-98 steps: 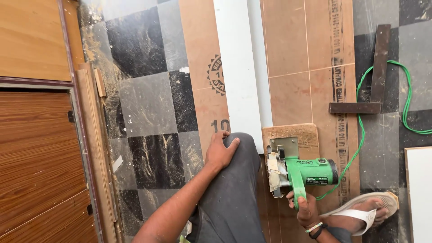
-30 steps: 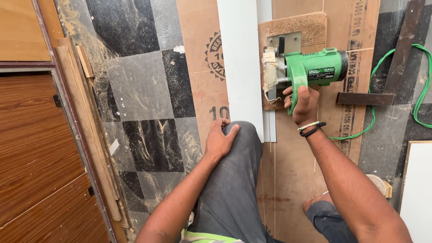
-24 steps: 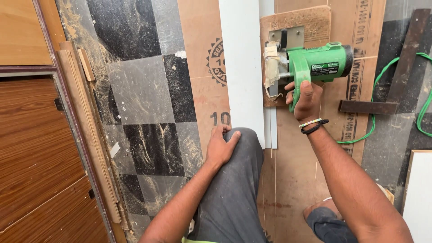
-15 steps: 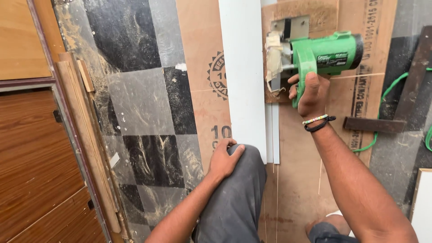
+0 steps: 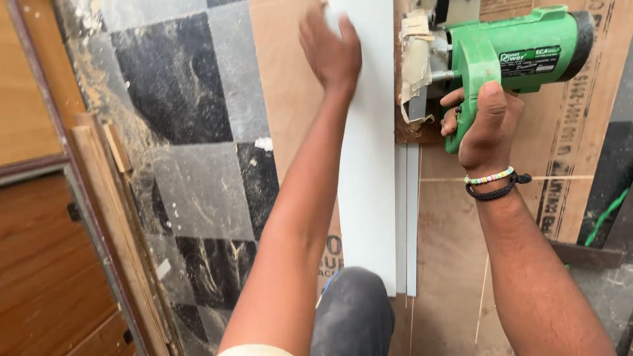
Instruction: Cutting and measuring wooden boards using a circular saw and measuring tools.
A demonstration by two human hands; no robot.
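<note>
The right hand [image 5: 484, 122] is closed around the handle of a green plastic circular saw [image 5: 508, 56] at 1 o'clock; tape-wrapped metal guards its blade side. A rectangular label with white print sits on the motor housing. The left hand [image 5: 331, 47], fingers spread flat, presses on a long, smooth white board [image 5: 369, 165] at 12 o'clock. The board lies lengthwise on a brown plywood sheet [image 5: 455, 250] bearing dark printed lettering along its right edge. A thin cut strip [image 5: 412, 217] lies just beside the board. Dusty black-and-grey checkered tiles [image 5: 191, 165] lie at 9 o'clock.
</note>
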